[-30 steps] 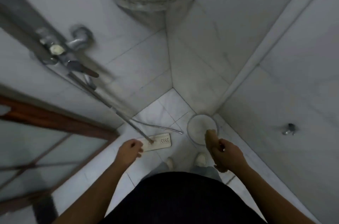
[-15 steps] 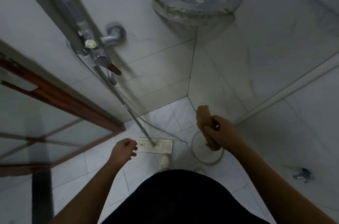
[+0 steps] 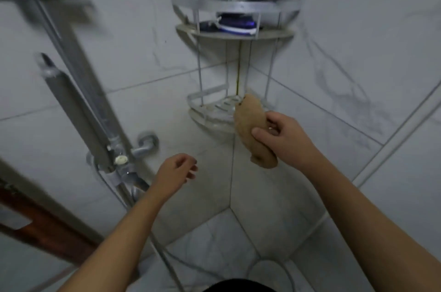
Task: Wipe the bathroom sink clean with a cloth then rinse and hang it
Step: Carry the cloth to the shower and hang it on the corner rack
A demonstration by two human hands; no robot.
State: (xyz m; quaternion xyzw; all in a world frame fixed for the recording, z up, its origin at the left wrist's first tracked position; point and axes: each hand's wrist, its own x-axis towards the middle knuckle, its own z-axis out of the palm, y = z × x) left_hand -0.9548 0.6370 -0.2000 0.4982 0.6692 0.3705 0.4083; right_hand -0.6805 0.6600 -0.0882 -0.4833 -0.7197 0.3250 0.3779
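My right hand (image 3: 285, 140) grips a bunched tan cloth (image 3: 253, 129) and holds it up in front of the lower tier (image 3: 210, 110) of a metal corner rack. The cloth's upper end overlaps the right side of that tier; I cannot tell whether it touches it. My left hand (image 3: 176, 173) hovers lower and to the left, fingers loosely curled and apart, with nothing in it. No sink is in view.
The rack's upper tier (image 3: 235, 33) carries dark and blue items and a grey tube. A shower mixer with a white knob (image 3: 120, 160), a riser bar (image 3: 78, 81) and a hose stand at the left. A round white basin (image 3: 269, 275) sits on the tiled floor. A wooden door frame (image 3: 35, 224) is at lower left.
The view has tilted up from the floor to the corner rack. My right hand has lifted the cloth from above the floor basin up to the rack's lower tier. The left hand rose too.
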